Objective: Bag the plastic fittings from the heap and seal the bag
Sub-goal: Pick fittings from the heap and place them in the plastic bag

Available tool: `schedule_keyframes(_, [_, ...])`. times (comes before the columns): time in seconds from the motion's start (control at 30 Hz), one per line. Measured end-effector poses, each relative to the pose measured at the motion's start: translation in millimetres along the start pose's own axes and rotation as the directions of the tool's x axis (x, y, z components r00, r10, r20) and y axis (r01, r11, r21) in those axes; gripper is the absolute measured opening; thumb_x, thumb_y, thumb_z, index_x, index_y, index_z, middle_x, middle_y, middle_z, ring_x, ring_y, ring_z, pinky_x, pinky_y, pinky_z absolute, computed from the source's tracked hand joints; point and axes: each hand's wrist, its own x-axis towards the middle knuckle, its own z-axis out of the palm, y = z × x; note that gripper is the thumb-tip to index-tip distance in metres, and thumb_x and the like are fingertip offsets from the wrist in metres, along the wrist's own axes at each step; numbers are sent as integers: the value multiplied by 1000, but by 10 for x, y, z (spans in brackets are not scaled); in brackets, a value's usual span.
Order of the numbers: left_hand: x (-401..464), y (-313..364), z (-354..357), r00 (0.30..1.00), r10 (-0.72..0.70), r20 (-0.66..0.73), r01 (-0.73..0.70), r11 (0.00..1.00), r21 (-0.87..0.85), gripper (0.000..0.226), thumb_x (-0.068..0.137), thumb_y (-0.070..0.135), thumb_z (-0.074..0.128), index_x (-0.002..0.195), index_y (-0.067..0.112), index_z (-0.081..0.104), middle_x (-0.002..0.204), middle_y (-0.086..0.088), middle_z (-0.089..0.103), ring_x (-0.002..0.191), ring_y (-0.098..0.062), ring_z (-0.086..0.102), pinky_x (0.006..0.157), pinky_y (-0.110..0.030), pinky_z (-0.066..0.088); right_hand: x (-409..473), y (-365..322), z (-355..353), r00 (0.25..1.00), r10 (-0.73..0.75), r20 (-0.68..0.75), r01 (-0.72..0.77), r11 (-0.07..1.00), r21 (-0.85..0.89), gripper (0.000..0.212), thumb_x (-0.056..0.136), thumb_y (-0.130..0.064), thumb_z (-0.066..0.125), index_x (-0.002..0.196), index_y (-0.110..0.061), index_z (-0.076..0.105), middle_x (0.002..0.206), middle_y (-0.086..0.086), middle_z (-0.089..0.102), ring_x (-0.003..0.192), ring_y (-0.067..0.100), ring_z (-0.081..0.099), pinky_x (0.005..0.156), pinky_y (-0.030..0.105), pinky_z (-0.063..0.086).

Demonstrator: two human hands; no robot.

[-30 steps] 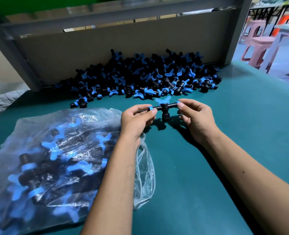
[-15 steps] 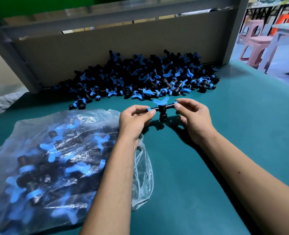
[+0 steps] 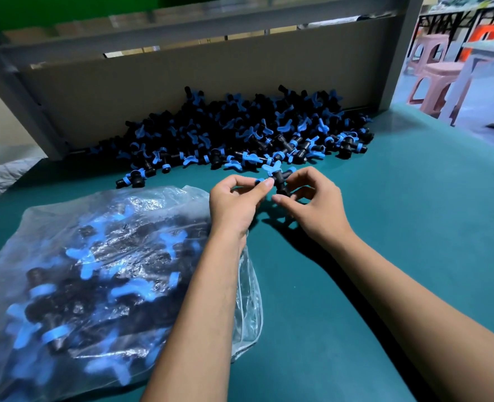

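Both hands are up over the teal-covered desk (image 3: 385, 227), working the same small black plastic valve fitting with a blue butterfly handle (image 3: 276, 178). The left hand (image 3: 237, 201) pinches one end of it between thumb and curled fingers, and the right hand (image 3: 312, 204) grips the other end, fingers curled around it. The fitting is held just above the desk surface, right in front of the big heap of black-and-blue plastic fittings (image 3: 240, 132), which is piled against the grey board backing (image 3: 182, 79) at the far edge of the desk.

To the left, under the left forearm, lies a clear plastic bag (image 3: 100, 271), already stuffed with the same black and blue fittings. Its mouth faces right and looks loose and unsealed. One stray fitting (image 3: 134, 179) sits apart from the heap, between the pile and the bag.

Off to the far right there's a pink plastic stool (image 3: 431, 74) on the floor.
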Motion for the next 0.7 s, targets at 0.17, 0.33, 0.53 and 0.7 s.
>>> schedule_keyframes(0.17, [-27,138,-5,963,221,156,-262,904,337,29,70,28,95,82,17,71,81,2,75,76,-14,68,77,-34,55,39,-14,-51,975,220,8,-207,906,369,10,91,-11,74,98,-8,68,81,9,72,63,20,68,63,36,60])
schedule_keyframes(0.33, [-30,345,-129,940,117,320,-341,355,871,45,64,42,96,96,35,66,110,4,57,118,-21,42,92,-34,40,76,-65,-124,856,433,282,-452,362,815,17,103,-14,53,103,-1,64,99,17,73,67,9,63,57,15,53])
schedule_keyframes(0.53, [-100,525,-207,950,-9,313,-297,285,911,55,78,-12,49,101,37,62,120,-4,45,123,-28,41,82,-37,42,105,-53,-143,823,483,298,-433,195,880,15,102,-10,52,107,3,58,101,24,70,72,14,60,57,16,54])
schedule_keyframes(0.7, [-85,685,-285,949,268,167,-296,569,767,38,78,-6,55,82,27,73,90,4,66,69,-7,56,51,-12,40,42,-44,-98,898,378,226,-416,558,718,13,87,-9,71,99,-10,73,89,10,72,69,17,65,63,20,54])
